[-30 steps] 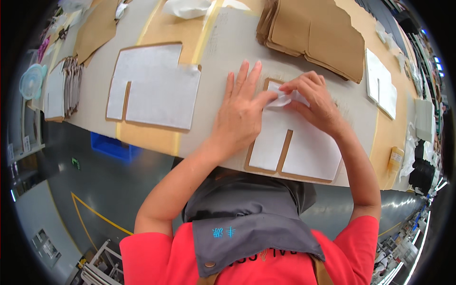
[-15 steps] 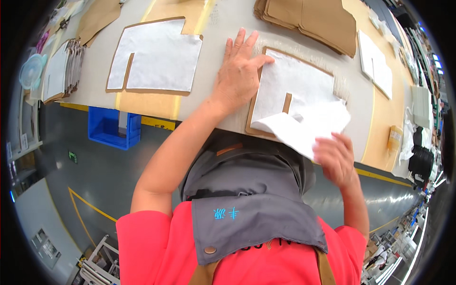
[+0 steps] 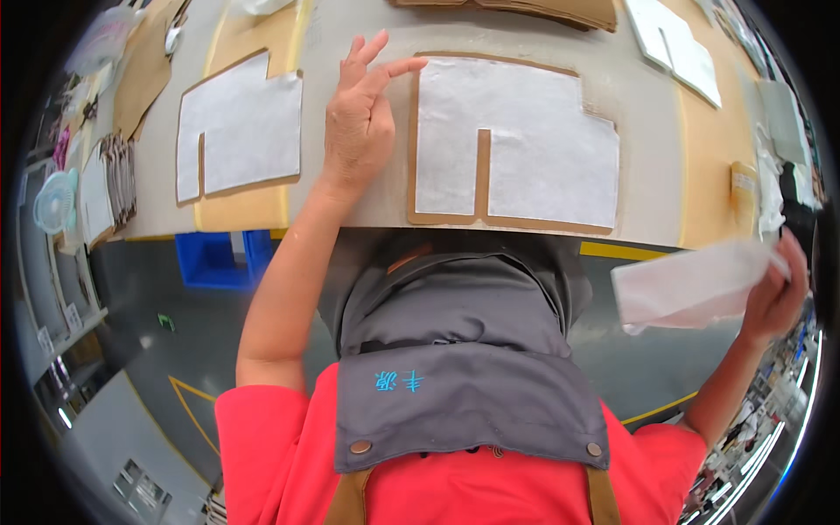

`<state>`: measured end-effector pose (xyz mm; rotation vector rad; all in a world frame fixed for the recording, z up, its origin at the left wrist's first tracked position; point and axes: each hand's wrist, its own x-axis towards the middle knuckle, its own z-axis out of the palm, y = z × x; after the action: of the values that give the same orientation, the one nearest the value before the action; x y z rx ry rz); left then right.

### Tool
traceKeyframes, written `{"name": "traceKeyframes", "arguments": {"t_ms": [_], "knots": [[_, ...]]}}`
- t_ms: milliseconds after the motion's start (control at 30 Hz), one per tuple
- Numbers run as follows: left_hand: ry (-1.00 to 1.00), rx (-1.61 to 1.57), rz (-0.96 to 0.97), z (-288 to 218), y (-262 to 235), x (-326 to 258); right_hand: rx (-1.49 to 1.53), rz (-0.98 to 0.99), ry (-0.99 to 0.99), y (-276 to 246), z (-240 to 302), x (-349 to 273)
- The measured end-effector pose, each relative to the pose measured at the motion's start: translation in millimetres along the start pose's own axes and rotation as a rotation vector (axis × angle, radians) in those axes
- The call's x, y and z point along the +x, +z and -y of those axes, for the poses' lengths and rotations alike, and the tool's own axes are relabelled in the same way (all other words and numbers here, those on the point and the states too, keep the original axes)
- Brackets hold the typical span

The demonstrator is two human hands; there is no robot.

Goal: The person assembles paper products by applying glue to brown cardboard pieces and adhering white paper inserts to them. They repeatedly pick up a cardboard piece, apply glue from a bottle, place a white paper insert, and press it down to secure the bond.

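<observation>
Your left hand (image 3: 359,122) lies open on the grey tabletop (image 3: 647,131) at upper centre, its forefinger tip touching the left edge of the brown cardboard panel (image 3: 512,144) faced with white sheets. Your right hand (image 3: 774,293), at the right edge of the frame, grips a loose white sheet (image 3: 691,284), held off the tabletop and below its edge.

Lighting as I see it: bright, even, soft shadows. Fisheye bends edges; black rim. My right hand (image 3: 774,297) motion-blurred.
</observation>
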<state>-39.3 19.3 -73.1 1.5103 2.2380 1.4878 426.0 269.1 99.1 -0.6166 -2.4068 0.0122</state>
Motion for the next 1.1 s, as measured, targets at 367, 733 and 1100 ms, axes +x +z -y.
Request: {"name": "traceKeyframes", "arguments": {"t_ms": [367,733,1100], "knots": [[0.097,0.202,0.117,-24,-16,-23,-0.021,0.345,0.069,216,-128,60],[0.218,0.119,0.331,-80,31,7,-0.047,0.158,-0.127,232,-105,60],[0.631,0.124,0.769,-134,181,38,-0.188,0.017,-0.019,229,-111,67]]}}
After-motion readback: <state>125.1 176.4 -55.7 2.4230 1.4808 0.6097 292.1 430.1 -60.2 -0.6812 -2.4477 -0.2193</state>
